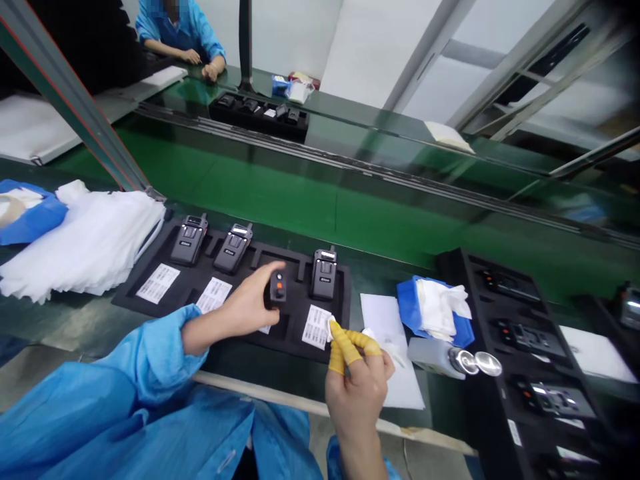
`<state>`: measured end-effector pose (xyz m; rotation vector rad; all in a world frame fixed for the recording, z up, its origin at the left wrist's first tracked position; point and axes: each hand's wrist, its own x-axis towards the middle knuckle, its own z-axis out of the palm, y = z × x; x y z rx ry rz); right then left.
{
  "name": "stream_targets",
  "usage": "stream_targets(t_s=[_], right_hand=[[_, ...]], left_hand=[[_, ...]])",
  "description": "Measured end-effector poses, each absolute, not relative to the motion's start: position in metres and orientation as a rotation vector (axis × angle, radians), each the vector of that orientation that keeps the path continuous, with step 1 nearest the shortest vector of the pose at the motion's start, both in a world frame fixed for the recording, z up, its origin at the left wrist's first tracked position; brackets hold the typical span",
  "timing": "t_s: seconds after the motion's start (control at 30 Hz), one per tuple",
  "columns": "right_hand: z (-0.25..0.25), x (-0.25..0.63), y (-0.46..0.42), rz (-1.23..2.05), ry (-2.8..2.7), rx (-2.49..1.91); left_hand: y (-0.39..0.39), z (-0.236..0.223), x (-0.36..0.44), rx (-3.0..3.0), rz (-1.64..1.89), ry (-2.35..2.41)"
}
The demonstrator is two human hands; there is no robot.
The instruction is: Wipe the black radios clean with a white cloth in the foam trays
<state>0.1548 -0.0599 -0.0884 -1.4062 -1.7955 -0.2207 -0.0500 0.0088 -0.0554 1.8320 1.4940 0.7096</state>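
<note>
My left hand (245, 300) is closed around a black handheld radio (278, 287), seen end-on with orange marks on its side. It is above the black foam tray (293, 267). My right hand (357, 373) wears yellow finger covers and pinches a small white cloth (330, 327) near the tray's right front corner. Beside that cloth lies a printed label sheet (316, 325). Three more radios rest in the tray: one at the left (189, 241), a second radio (233, 249) next to it, and a third radio (325, 275) at the right.
A stack of white sheets (85, 240) lies at the left. To the right are a white pad (383, 313), a blue box of wipes (440, 307) and a clear bottle (433, 355). Another black tray (493, 373) holds several devices. Across the bench sits a person in blue (183, 30).
</note>
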Motion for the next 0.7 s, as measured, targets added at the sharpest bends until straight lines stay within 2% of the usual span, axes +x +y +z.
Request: stream_targets(t_s=[0.3, 0.7], right_hand=[[-0.079, 0.119, -0.045, -0.139, -1.912, -1.213], [-0.074, 0.101, -0.051, -0.199, -2.003, -1.223]], left_hand=[[-0.026, -0.067, -0.051, 1.847, 0.693, 1.209], [-0.026, -0.075, -0.050, 1.820, 0.680, 1.194]])
